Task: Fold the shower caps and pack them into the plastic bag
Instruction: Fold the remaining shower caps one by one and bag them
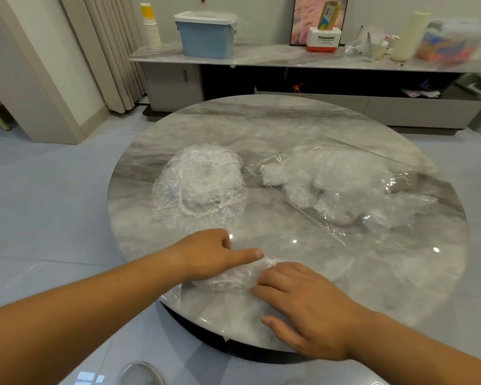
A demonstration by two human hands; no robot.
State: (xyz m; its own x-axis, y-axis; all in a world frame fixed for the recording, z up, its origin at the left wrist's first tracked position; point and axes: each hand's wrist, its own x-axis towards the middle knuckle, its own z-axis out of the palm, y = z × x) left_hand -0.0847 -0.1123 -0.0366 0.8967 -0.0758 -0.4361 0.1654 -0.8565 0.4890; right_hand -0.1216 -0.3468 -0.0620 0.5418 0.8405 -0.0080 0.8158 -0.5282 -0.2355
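A clear, crumpled shower cap [231,279] lies folded small near the front edge of the round marble table [289,126]. My left hand [208,252] rests on its left side with the index finger stretched across it and the other fingers curled. My right hand [300,301] presses its right end with straight fingers. A pile of loose shower caps [199,187] sits at the middle left. A clear plastic bag [342,187] holding several folded caps lies at the right.
Behind the table runs a low marble-topped cabinet [261,58] with a blue lidded box [206,34], stacked paper cups [152,29], a white and red carton [324,38] and other clutter. Curtains hang at the back left. Tiled floor surrounds the table.
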